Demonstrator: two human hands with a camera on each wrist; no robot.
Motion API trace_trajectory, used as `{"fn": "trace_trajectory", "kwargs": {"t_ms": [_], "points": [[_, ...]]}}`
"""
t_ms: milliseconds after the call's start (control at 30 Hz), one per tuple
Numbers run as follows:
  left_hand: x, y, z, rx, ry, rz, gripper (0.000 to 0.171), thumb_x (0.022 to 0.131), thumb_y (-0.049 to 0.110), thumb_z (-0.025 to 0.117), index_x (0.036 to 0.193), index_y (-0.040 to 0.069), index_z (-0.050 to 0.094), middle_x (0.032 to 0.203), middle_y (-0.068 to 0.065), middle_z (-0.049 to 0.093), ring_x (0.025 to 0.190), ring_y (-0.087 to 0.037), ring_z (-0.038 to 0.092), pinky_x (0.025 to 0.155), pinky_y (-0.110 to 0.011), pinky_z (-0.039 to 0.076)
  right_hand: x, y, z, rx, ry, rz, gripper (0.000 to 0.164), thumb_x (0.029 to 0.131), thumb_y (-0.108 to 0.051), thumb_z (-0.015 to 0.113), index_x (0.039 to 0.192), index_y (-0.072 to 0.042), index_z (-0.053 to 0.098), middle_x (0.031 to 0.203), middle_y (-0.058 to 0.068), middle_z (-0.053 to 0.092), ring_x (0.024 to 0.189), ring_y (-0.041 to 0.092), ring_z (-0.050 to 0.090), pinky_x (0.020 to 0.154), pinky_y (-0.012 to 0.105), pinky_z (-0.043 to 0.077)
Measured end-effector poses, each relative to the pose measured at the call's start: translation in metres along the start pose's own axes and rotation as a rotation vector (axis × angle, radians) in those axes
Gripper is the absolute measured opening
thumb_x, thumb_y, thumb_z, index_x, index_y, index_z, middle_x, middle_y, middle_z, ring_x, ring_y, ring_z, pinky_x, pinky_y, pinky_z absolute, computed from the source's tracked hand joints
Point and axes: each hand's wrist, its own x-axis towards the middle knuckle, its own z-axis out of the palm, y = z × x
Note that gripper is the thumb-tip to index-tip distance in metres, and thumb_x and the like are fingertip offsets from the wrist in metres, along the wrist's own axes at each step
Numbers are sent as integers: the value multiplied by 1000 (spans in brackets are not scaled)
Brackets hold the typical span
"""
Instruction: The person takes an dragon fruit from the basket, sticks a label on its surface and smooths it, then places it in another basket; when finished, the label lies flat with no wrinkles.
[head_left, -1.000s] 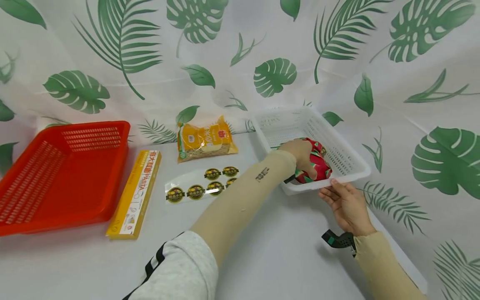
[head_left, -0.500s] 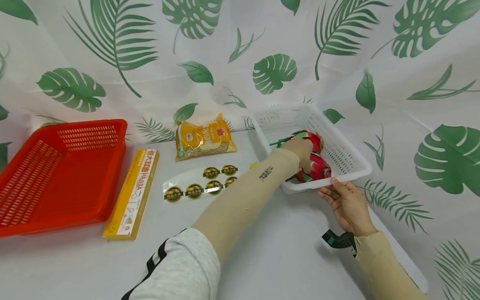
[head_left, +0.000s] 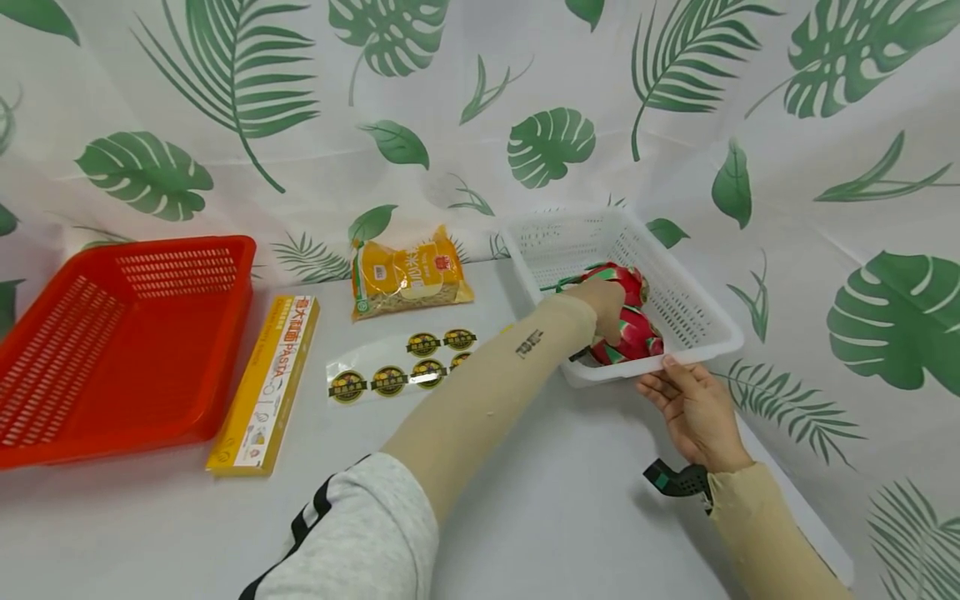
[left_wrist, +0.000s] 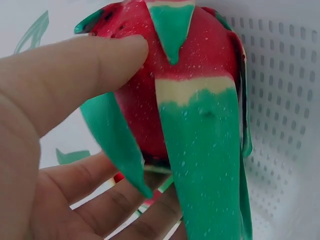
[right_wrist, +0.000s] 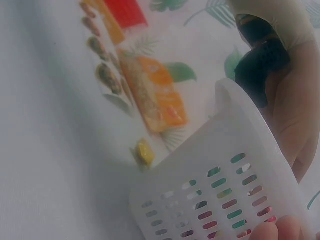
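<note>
Two red dragon fruits with green scales lie in the white plastic basket at the right: a nearer dragon fruit and a farther dragon fruit. My left hand reaches into the basket and grips a dragon fruit; which of the two is not certain. In the left wrist view the thumb presses on its red skin, and the fingers curve beneath it. My right hand pinches the basket's front rim, thumb on top and fingers below. Only fingertips of it show in the right wrist view.
A red basket stands at the left, beside a yellow pasta box. An orange bag of grain sits at the back. A sheet of round stickers lies in front of it. A small yellow thing is near the white basket.
The left hand's fingers, spread over the dragon fruits a second ago, have drawn in, and more of the farther fruit shows. The right hand stays at the rim.
</note>
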Motion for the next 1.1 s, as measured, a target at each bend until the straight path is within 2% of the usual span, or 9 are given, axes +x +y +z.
{"fn": "trace_trajectory", "kwargs": {"t_ms": [67,267,367,533,700,800,967,1100], "points": [[0,-2,-3,-2,-21,4,34,96,32,75,128,25,67,126,14,69,99,-4,60,86,-21,54,0,0,0,3,-8,-5,7,106,-10,56,107,-7,62,95,3,77,85,14,78,81,26,64],[0,-5,-5,0,-16,27,26,97,26,72,123,22,68,123,12,69,93,-8,56,76,-21,50,1,-1,-1,2,-5,-8,9,106,-10,56,105,-7,64,92,3,78,84,14,78,80,26,64],[-2,-1,-4,32,-47,2,26,97,25,73,123,23,68,124,12,70,93,-7,56,76,-21,50,2,-1,-1,-1,7,4,9,106,-10,55,102,-8,62,92,3,78,83,14,78,80,26,64],[-3,3,-7,79,-112,-23,30,97,32,73,125,25,65,125,14,68,98,-6,57,82,-21,52,2,-1,0,0,4,14,7,107,-11,55,105,-8,61,94,3,77,84,13,77,81,26,64],[-3,-2,-10,68,-123,-17,44,98,36,71,139,28,57,138,16,62,113,-2,57,96,-22,52,2,-1,3,5,4,18,6,107,-11,55,106,-8,61,94,3,77,84,13,77,81,26,63],[-4,-6,-11,32,-126,-12,50,97,37,72,144,29,54,142,16,60,118,-1,57,98,-22,52,2,0,4,1,-5,22,7,107,-12,55,105,-8,61,93,3,77,84,13,77,81,26,64],[-3,-16,-13,-7,-97,57,45,99,37,69,140,24,56,137,14,62,114,-4,58,93,-22,51,3,-1,1,8,-32,51,9,108,-15,53,108,-8,59,93,4,76,86,15,78,82,29,64],[-2,-24,-13,-45,-34,150,48,100,39,66,143,20,58,144,10,62,124,-5,59,100,-20,50,2,-1,2,-35,-75,95,12,110,-19,51,111,-10,58,94,4,77,86,16,77,83,29,64]]}}
